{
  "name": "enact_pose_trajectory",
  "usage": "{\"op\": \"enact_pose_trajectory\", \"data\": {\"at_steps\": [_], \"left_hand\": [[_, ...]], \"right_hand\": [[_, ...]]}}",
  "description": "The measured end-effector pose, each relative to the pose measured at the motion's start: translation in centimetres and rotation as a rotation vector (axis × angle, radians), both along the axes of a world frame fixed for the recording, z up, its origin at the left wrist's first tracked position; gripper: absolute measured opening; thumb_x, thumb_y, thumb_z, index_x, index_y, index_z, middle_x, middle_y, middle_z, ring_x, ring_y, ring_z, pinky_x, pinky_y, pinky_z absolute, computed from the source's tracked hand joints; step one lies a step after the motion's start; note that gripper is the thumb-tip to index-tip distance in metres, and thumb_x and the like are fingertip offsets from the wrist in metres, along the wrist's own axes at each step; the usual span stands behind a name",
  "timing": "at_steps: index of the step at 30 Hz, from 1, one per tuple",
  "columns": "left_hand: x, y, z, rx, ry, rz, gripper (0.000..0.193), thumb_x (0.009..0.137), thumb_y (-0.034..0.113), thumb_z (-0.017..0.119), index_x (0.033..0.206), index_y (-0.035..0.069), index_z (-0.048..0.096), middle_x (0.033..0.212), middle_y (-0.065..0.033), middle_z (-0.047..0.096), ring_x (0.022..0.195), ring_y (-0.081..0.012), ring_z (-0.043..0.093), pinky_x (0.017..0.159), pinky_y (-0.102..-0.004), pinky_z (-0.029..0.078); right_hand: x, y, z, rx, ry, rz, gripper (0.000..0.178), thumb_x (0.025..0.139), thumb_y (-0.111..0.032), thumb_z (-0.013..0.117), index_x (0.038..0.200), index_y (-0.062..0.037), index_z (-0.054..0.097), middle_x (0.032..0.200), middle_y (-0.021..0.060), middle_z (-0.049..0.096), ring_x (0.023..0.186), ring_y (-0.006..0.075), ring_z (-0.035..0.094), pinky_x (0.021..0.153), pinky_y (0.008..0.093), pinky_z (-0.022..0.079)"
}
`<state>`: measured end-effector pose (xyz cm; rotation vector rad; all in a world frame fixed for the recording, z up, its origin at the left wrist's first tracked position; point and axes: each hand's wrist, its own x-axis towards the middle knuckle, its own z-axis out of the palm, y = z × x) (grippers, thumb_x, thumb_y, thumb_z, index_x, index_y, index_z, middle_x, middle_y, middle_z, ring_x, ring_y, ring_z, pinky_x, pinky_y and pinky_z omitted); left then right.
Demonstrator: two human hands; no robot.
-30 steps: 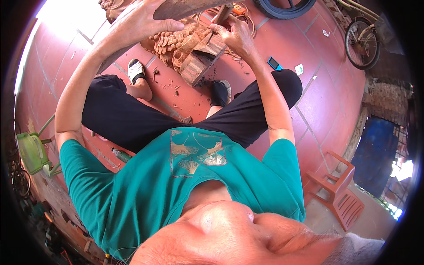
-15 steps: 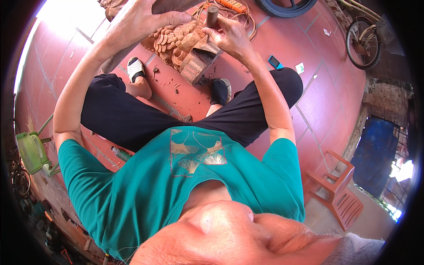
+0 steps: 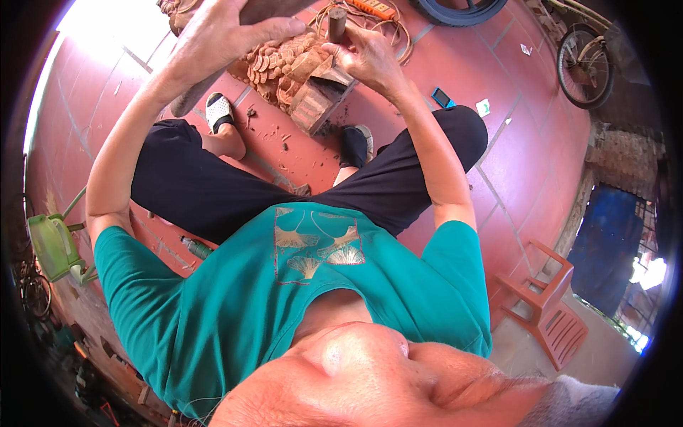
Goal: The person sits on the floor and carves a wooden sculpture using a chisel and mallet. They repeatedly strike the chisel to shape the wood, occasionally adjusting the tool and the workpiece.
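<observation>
Red floor tiles (image 3: 530, 164) are littered with wood chips (image 3: 284, 147) around a carved wooden block (image 3: 295, 82) at far centre. A round wooden handle (image 3: 337, 25) is gripped in the right hand (image 3: 370, 60), its lower end hidden. With the left hand (image 3: 220, 35) partly cut off, whether the dark bar (image 3: 274, 10) is held cannot be told.

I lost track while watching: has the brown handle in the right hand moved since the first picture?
Yes. The brown handle in the right hand has shifted left, judged against the orange power strip on the floor.
</observation>
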<state>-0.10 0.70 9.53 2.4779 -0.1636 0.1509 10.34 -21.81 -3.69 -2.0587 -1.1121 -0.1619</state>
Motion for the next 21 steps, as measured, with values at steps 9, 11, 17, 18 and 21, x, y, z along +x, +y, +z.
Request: {"op": "enact_pose_trajectory", "data": {"at_steps": [9,11,17,18,21], "left_hand": [[2.2,4.3,-7.6,0.155,-0.103,-0.138,0.092,0.08,0.063,0.075,0.138,-0.004,0.05,0.126,-0.0237,0.059,0.124,-0.0302,0.054,0.106,-0.0403,0.041],[1.9,4.2,-7.0,0.224,-0.102,-0.065,0.091,0.08,0.063,0.074,0.138,-0.003,0.051,0.124,-0.0229,0.06,0.121,-0.0304,0.057,0.104,-0.0415,0.043],[1.6,2.6,-2.1,0.164,0.058,-0.014,0.081,0.08,0.054,0.077,0.13,-0.004,0.053,0.113,-0.0233,0.064,0.107,-0.031,0.062,0.094,-0.0416,0.047],[1.3,1.9,-1.1,0.114,0.104,-0.006,0.077,0.079,0.05,0.079,0.126,-0.007,0.055,0.108,-0.024,0.064,0.102,-0.0314,0.063,0.09,-0.0412,0.048],[1.3,2.2,-1.7,0.168,0.047,-0.014,0.078,0.08,0.051,0.078,0.126,-0.007,0.055,0.11,-0.0254,0.064,0.104,-0.0325,0.063,0.091,-0.0415,0.048]], "right_hand": [[2.2,-0.7,-1.2,-0.055,0.048,-0.186,0.031,0.087,-0.031,0.075,0.1,-0.0037,0.068,0.08,0.0183,0.07,0.075,0.0358,0.067,0.067,0.0428,0.05],[1.9,-1.1,-0.9,0.046,0.135,-0.217,0.031,0.087,-0.031,0.075,0.1,-0.0041,0.069,0.082,0.0183,0.071,0.076,0.0362,0.068,0.069,0.0438,0.05],[1.4,-1.3,-0.1,0.141,0.198,-0.213,0.027,0.088,-0.03,0.073,0.1,-0.0057,0.07,0.083,0.0162,0.073,0.078,0.0354,0.069,0.072,0.0447,0.05],[1.2,-1.3,0.0,0.107,0.209,-0.211,0.027,0.088,-0.03,0.073,0.1,-0.0059,0.07,0.083,0.0161,0.073,0.078,0.035,0.069,0.071,0.0441,0.051],[1.5,-1.1,-0.5,0.078,0.148,-0.174,0.027,0.088,-0.029,0.074,0.101,-0.0065,0.071,0.082,0.0157,0.073,0.076,0.0337,0.069,0.07,0.0422,0.051]]}}
